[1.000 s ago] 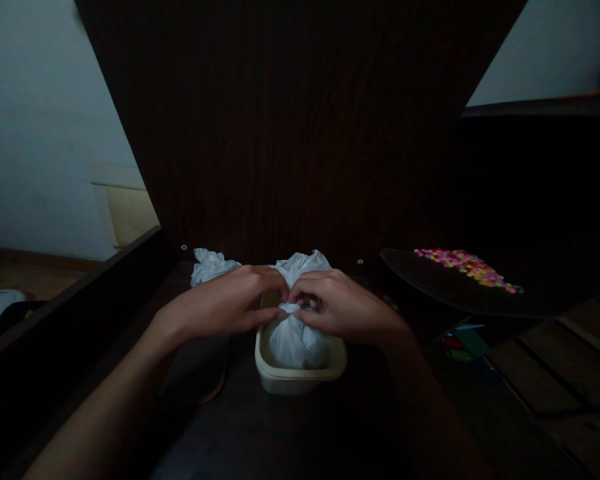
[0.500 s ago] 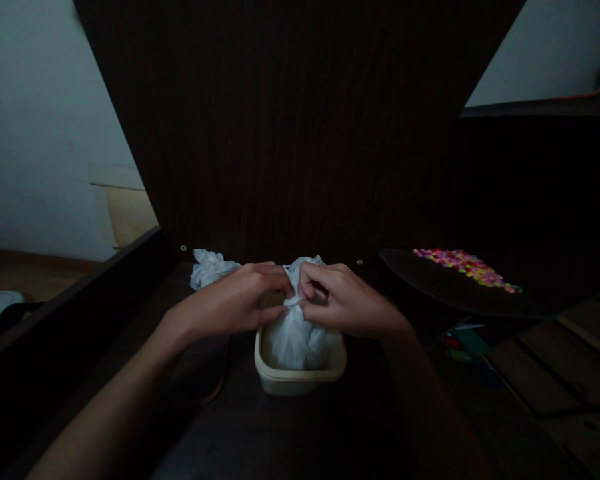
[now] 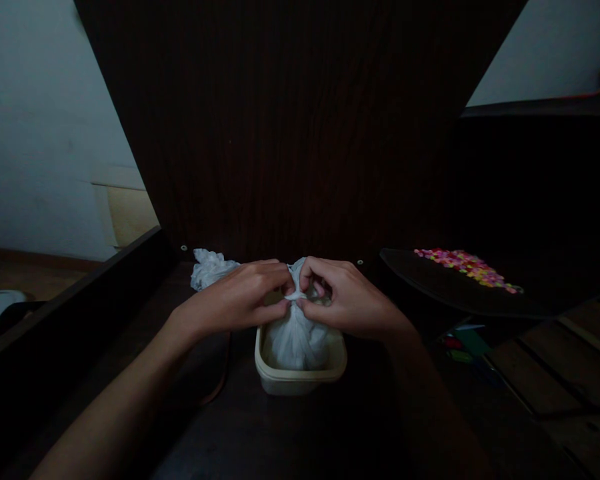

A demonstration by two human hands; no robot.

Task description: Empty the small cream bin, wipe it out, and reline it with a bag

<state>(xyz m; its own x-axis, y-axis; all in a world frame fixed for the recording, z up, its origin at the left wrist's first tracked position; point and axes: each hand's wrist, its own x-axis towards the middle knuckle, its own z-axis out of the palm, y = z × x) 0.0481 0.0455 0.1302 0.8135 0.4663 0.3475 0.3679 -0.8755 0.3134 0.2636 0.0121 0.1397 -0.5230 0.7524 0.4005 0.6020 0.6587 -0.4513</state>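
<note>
A white plastic bag (image 3: 296, 340) sits in a cream plastic tub (image 3: 300, 377) on a dark table. My left hand (image 3: 240, 297) and my right hand (image 3: 347, 297) meet above the tub, and both pinch the gathered neck of the bag between thumb and fingers. The bag's neck is drawn tight, with a tuft sticking up between my hands. What is inside the bag is hidden.
A second crumpled white bag (image 3: 209, 267) lies behind my left hand. A dark tray (image 3: 430, 280) with several bright coloured beads (image 3: 465, 263) stands at the right. A tall dark wood panel (image 3: 290, 120) rises behind the table; a dark rail (image 3: 70, 300) runs along the left.
Both hands have risen slightly and drawn closer, and the bag's loose top has been gathered into a tighter neck.
</note>
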